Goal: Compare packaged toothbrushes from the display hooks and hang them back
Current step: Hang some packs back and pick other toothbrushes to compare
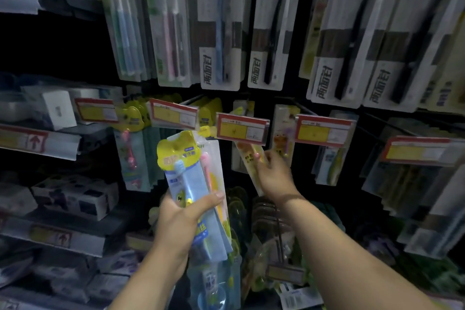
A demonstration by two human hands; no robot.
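Observation:
My left hand (185, 211) grips a bunch of packaged children's toothbrushes (187, 166); the front pack has a yellow top and a blue brush, and a pink brush shows behind it. My right hand (273, 176) holds an orange-yellow toothbrush pack (247, 156) that hangs tilted under a red-and-yellow price tag (241, 128). The hook that carries this pack is hidden behind the tag. More yellow-topped packs (133, 116) hang on hooks to the left.
Large adult toothbrush packs (219, 33) hang in rows above. Price tags (323, 131) stick out from the hook ends toward me. Shelves with boxes (75, 196) stand at the left. Further packs and hooks fill the space below my arms.

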